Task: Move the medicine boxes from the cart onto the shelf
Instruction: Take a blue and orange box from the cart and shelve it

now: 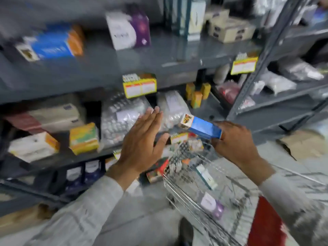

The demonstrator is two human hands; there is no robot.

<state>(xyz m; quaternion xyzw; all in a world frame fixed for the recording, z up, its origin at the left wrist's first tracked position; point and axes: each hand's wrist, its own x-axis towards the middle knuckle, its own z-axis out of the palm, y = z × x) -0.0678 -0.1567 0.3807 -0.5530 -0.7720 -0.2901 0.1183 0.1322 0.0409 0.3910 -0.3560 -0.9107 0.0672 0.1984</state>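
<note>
The whole view is smeared by motion, so print on the packs cannot be read; taking the wire cart (188, 176) as the landmark, far to its left and higher the grey shelf (99, 68) carries a blue and orange box (56, 41) on its upper board, a white and purple box (129, 29) to the right of that, and a yellow and green box (83, 138) on the board below, with clear bags of blister strips (122, 119) beside it, their contents hard to tell; just left of the cart and above its near corner the left hand (142, 141) is spread flat, fingers together and thumb out, holding nothing; inside the cart lie a white and teal box (206, 175) and a white and purple pack (211, 204), blurred, the basket's far end cut off by the right forearm; above the cart's far rim the right hand (234, 141) grips the blue medicine box (202, 126) by its near end, fingers closed around it, its pictured white end pointing towards the shelf; right of the cart a torn cardboard sheet (305, 144) lies on the floor.
</note>
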